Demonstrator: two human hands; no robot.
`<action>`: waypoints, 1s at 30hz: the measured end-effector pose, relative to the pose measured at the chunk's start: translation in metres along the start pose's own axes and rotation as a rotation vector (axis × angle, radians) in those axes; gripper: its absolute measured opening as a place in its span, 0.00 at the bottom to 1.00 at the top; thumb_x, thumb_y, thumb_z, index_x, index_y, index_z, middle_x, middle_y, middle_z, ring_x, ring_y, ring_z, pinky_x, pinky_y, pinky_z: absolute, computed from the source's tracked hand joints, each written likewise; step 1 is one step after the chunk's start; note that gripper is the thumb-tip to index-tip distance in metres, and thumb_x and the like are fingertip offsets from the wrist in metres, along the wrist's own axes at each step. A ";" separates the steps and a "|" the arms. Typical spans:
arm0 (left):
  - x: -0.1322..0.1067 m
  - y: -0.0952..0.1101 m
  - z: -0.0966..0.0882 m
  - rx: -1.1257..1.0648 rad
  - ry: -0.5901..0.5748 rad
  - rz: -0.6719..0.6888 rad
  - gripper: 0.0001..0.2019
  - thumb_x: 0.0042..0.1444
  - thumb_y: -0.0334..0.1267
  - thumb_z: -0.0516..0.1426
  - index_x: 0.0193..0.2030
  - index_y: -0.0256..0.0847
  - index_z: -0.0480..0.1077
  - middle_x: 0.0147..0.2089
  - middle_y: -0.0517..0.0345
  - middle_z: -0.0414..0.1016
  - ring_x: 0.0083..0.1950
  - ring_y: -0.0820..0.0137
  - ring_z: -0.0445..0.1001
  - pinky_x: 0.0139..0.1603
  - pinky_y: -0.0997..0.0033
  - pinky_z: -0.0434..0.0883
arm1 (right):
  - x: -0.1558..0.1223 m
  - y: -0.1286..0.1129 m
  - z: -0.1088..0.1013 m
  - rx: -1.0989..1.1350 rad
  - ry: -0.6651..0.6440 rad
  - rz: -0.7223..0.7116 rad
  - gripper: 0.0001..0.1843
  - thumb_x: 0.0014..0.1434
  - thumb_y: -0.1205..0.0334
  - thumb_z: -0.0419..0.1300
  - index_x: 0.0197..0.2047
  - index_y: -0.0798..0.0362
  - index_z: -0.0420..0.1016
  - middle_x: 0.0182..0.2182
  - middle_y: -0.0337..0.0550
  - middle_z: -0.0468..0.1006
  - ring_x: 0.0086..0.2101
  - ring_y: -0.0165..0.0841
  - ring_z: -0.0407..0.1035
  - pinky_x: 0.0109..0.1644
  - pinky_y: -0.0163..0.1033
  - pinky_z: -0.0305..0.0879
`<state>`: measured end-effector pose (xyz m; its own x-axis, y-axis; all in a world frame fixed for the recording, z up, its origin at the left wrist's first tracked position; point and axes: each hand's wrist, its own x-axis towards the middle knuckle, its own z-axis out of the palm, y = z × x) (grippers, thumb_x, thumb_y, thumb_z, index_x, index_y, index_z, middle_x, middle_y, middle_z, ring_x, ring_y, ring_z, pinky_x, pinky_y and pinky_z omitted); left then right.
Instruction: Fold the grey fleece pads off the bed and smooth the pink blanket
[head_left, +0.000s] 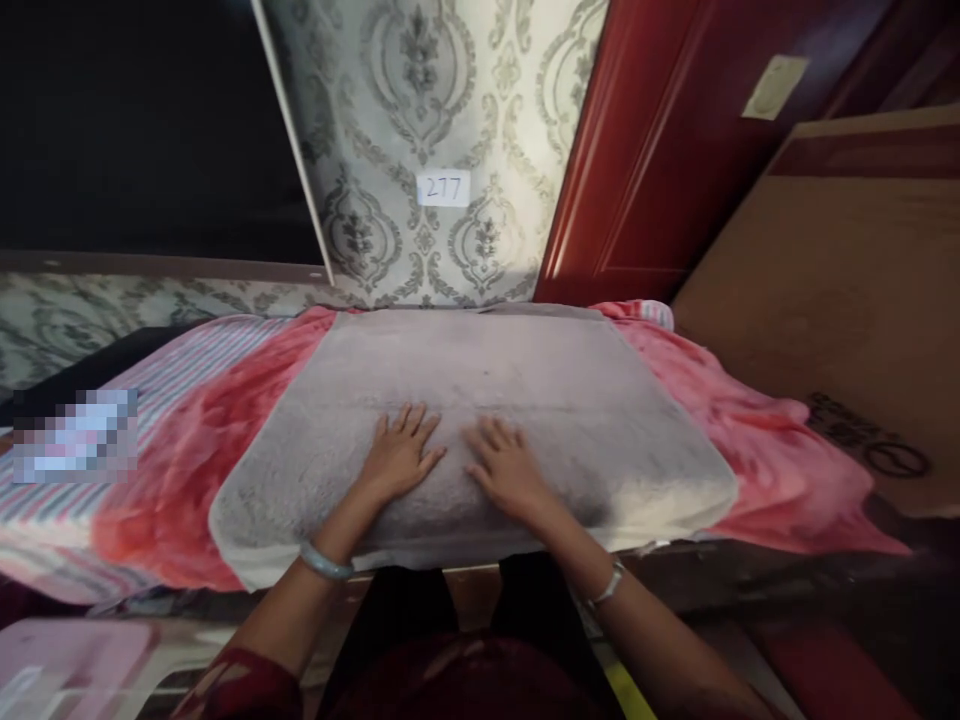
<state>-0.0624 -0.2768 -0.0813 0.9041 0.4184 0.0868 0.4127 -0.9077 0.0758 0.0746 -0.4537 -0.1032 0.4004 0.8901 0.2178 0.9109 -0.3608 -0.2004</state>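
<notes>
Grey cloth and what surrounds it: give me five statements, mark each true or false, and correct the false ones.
1. The left hand and right hand lie on the grey cloth. True.
2. The left hand is clenched. False: its fingers are spread.
3. The label on the wall reads 277. True.
4. The left wrist is bare. False: a bangle circles it.
5. A chair stands right of the cloth. False: a box does.
</notes>
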 end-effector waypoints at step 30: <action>0.013 -0.008 0.004 0.066 0.102 0.004 0.34 0.66 0.54 0.37 0.71 0.44 0.63 0.75 0.51 0.56 0.77 0.53 0.52 0.73 0.39 0.54 | -0.087 0.122 0.007 -0.061 0.292 0.245 0.29 0.70 0.51 0.51 0.71 0.44 0.64 0.70 0.46 0.61 0.70 0.45 0.50 0.73 0.58 0.42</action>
<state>-0.0531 -0.2643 -0.0846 0.8912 0.4130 0.1877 0.4186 -0.9081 0.0104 0.1501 -0.5728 -0.1530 0.6108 0.6616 0.4350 0.7851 -0.5772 -0.2246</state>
